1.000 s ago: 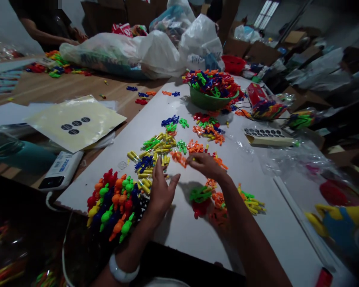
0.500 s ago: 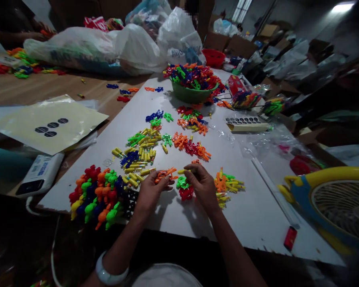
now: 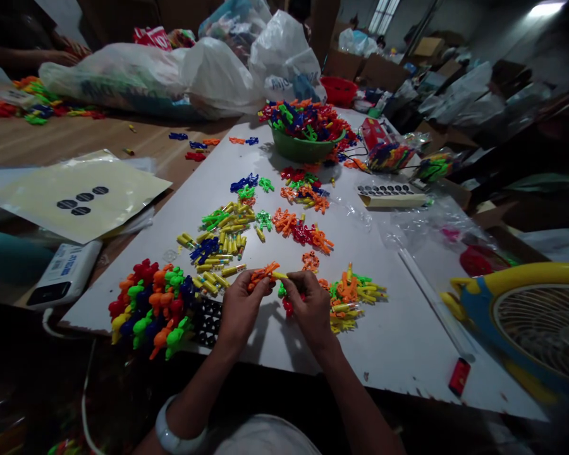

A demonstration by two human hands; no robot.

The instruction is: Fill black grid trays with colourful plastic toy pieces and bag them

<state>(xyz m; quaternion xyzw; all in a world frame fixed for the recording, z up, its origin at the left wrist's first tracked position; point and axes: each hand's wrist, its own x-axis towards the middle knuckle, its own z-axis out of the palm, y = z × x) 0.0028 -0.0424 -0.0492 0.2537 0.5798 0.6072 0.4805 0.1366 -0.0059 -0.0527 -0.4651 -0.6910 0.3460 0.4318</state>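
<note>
My left hand pinches a small orange plastic figure above the white table. Between the fingertips of my right hand is a slim yellow tube, its end meeting the orange figure. Below and partly hidden by the right hand lie green and red figures. To the left of my hands is a heap of yellow tubes with a blue figure on it. Beside the right hand sits a pile of orange and green figures with yellow tubes.
A black tray with rows of coloured figures stands at the table's front left. Farther back is a heaped green bowl. A yellow and blue fan stands right, near a red lighter. A power bank lies left.
My right hand has moved left and down, bringing the yellow tube up against the orange figure. An orange figure behind the right hand now shows more fully.
</note>
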